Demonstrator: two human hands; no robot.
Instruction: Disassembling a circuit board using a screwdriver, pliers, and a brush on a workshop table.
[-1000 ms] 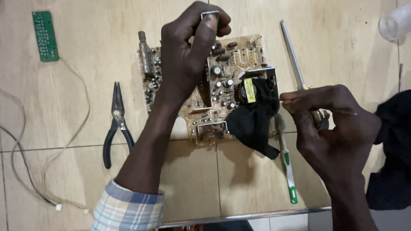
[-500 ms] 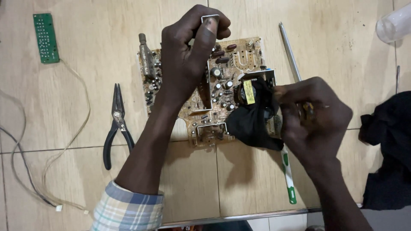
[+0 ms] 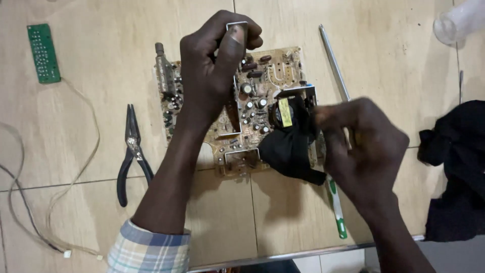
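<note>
The right hand (image 3: 361,146) is motion-blurred, so its fingertips and whatever they pinch against the black component (image 3: 293,146) cannot be made out. The left hand (image 3: 214,71) covers the middle of the circuit board (image 3: 252,101). The black cloth (image 3: 454,172) and a clear plastic object (image 3: 462,20) run off the right edge, and the thin wires (image 3: 30,202) off the left.

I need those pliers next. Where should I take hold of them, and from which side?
Grip the pliers by the two black handles, coming from the near table edge. They lie flat with the jaws pointing away and the handles splayed toward you, clear of the circuit board and left hand.
</note>
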